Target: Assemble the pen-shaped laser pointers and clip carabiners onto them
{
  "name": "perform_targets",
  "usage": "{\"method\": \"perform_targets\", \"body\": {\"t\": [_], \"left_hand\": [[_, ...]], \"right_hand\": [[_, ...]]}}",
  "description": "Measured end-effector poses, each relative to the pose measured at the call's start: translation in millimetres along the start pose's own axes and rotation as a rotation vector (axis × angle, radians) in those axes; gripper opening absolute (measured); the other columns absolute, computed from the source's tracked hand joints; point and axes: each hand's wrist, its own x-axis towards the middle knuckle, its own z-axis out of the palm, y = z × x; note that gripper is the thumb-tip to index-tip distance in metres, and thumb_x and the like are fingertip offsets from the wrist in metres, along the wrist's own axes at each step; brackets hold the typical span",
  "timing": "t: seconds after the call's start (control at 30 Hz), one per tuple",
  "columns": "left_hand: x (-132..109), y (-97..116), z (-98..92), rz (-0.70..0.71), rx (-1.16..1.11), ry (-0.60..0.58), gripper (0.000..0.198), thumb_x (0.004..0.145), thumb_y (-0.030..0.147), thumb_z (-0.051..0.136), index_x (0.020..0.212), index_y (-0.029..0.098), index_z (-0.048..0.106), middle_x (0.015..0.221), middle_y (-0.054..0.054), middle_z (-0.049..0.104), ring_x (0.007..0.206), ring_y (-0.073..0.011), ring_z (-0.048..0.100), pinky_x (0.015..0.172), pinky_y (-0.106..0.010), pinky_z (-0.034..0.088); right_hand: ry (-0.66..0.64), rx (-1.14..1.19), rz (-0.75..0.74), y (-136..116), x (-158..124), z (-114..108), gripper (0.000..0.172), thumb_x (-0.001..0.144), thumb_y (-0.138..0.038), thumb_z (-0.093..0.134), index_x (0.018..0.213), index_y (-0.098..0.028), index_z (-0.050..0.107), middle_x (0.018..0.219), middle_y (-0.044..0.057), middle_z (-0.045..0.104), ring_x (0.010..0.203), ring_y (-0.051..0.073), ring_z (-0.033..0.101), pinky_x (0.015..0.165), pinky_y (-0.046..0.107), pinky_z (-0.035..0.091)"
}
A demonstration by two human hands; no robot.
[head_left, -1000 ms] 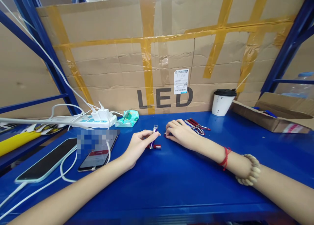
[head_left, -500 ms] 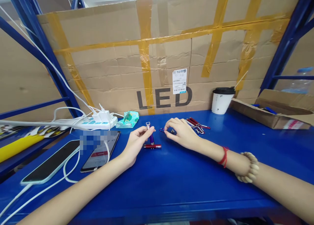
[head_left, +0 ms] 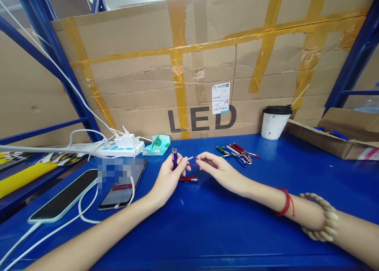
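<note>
the left hand (head_left: 168, 175) grips a purple tube (head_left: 175, 159), metal end up. a purple clip (head_left: 194, 164) spans both hands' fingertips, the right hand (head_left: 222, 170) pinching one end. a red tube (head_left: 191, 180) lies near them on the bench (head_left: 207, 227). more tubes (head_left: 238, 148) lie behind the right hand, a lidded cup (head_left: 271, 126) farther right. two phones (head_left: 63, 198) lie at left, a power strip (head_left: 109, 148) behind.

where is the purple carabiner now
In the head view, the purple carabiner is near the middle, held between the left hand and right hand, just above the red tube.
</note>
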Motion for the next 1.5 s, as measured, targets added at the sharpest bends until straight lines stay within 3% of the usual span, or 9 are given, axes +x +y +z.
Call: {"method": "perform_targets", "body": {"t": [0.27, 0.5, 0.87, 1.17, 1.33, 1.4, 1.5], "left_hand": [[1, -4, -1.6, 0.004, 0.009, -0.039, 0.029, 0.081, 0.037, 0.053, 0.068, 0.02, 0.033, 0.06, 0.005, 0.05, 0.056, -0.0088, 0.041, 0.059, -0.023, 0.033], [2, -3, -0.8, -0.057, -0.056, -0.019, 0.029, 0.077, 0.037, 0.055, 0.069, 0.02, 0.033, 0.059, 0.005, 0.051, 0.055, -0.0095, 0.041, 0.058, -0.023, 0.031], [3, -2, -0.1, -0.036, -0.032, 0.013, 0.032, 0.075, 0.042, 0.058, 0.069, 0.02, 0.034, 0.062, 0.004, 0.053, 0.055, -0.0091, 0.041, 0.056, -0.023, 0.032], [-2, -2, 2.0, -0.02, -0.007, -0.046, 0.033, 0.075, 0.041, 0.059, 0.07, 0.02, 0.033, 0.065, 0.006, 0.05, 0.058, -0.0079, 0.043, 0.059, -0.022, 0.036], [-1, -9, 0.1, 0.026, 0.031, -0.082, 0.03, 0.074, 0.037, 0.06, 0.073, 0.02, 0.035, 0.075, 0.003, 0.054, 0.07, -0.0111, 0.051, 0.07, -0.027, 0.045], [0, -11, -0.9, 0.056, 0.086, -0.071, 0.028, 0.075, 0.037, 0.059, 0.073, 0.02, 0.037, 0.075, 0.002, 0.054, 0.07, -0.0119, 0.052, 0.071, -0.028, 0.047], [0, -12, -1.3, 0.091, 0.179, -0.07, 0.025, 0.077, 0.037, 0.057, 0.072, 0.02, 0.04, 0.073, 0.001, 0.056, 0.069, -0.0124, 0.052, 0.068, -0.027, 0.049]], "right_hand": [[0.078, -0.032, 0.013, 5, 1, 0, 0.018, 0.088, -0.036, 0.044, 0.087, -0.02, 0.05, 0.076, -0.001, 0.052, 0.071, 0.013, 0.051, 0.067, 0.026, 0.042], [0.111, -0.254, -0.142, 3, 1, -2, 0.013, 0.088, -0.03, 0.047, 0.087, -0.019, 0.053, 0.08, 0.0, 0.057, 0.067, 0.01, 0.05, 0.056, 0.022, 0.038], [0.273, -0.43, -0.397, 6, -2, -5, 0.01, 0.083, -0.027, 0.055, 0.08, -0.019, 0.061, 0.075, 0.002, 0.06, 0.063, 0.011, 0.054, 0.058, 0.024, 0.044], [0.226, -0.655, -0.632, 3, -4, -3, 0.01, 0.082, -0.025, 0.059, 0.081, -0.019, 0.066, 0.075, 0.001, 0.066, 0.064, 0.01, 0.059, 0.059, 0.024, 0.038], [0.192, -0.647, -0.599, 5, -4, -4, 0.013, 0.083, -0.029, 0.058, 0.082, -0.021, 0.067, 0.077, 0.001, 0.064, 0.067, 0.01, 0.059, 0.061, 0.024, 0.04], [0.194, -0.556, -0.519, 6, -4, -3, 0.013, 0.083, -0.029, 0.058, 0.089, -0.021, 0.066, 0.08, 0.002, 0.063, 0.063, 0.01, 0.057, 0.06, 0.023, 0.043], [0.227, -0.39, -0.345, 6, -3, -3, 0.028, 0.08, -0.031, 0.061, 0.106, -0.021, 0.058, 0.085, 0.001, 0.06, 0.055, 0.008, 0.052, 0.057, 0.023, 0.046]]}}
